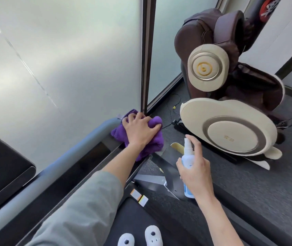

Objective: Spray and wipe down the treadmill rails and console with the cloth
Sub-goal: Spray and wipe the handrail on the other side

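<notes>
My left hand (139, 129) grips a bunched purple cloth (155, 142) and presses it on the right end of the treadmill console (95, 155), beside the grey padded rail (81, 148) that runs down to the lower left. To the right, my right hand (195, 170) holds a small white and blue spray bottle (187, 155) upright, with the forefinger on top of its nozzle. The bottle hangs above the treadmill's dark right upright (168, 167). The black belt (138, 219) lies below, with my two white slippers (153, 236) on it.
A frosted glass wall (61, 59) with a dark frame post (147, 55) stands just behind the console. A brown and cream massage chair (228, 121) fills the right side on grey carpet (266, 192). Black cables (172, 107) lie on the floor between them.
</notes>
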